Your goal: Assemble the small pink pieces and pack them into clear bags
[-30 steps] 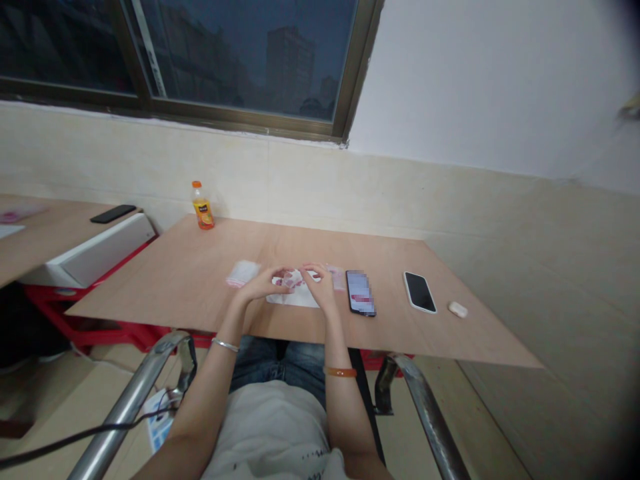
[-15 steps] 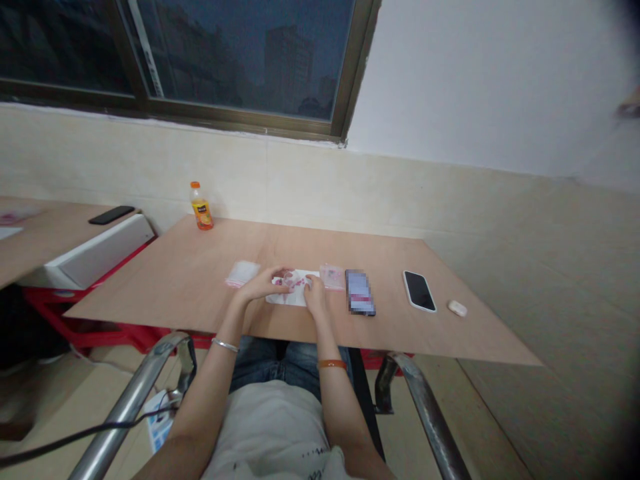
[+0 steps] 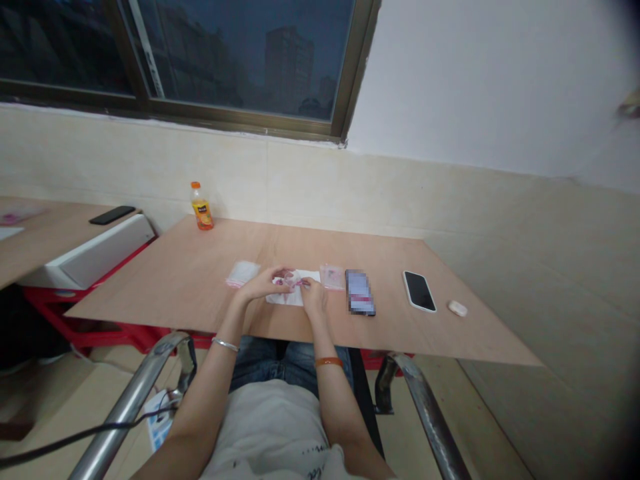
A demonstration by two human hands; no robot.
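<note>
My left hand is over the left part of a white sheet, its fingers curled round a small clear plastic bag with pink pieces. On the right side of the sheet, my right hand pinches a small pink piece between thumb and forefinger. The exact kind of the pink pieces is too small to make out. Just left of my left hand rests a pack of clear bags. Beyond my right hand lies a clear bag with pink contents.
A phone with a lit screen lies right of the bags, then a white-edged phone and a small white case. An orange drink bottle stands at the table's back left. Metal armrests flank me.
My right hand has shifted slightly left, and its fingertips have come closer to my left hand with a pink piece showing at them. My left hand has stayed nearly still.
</note>
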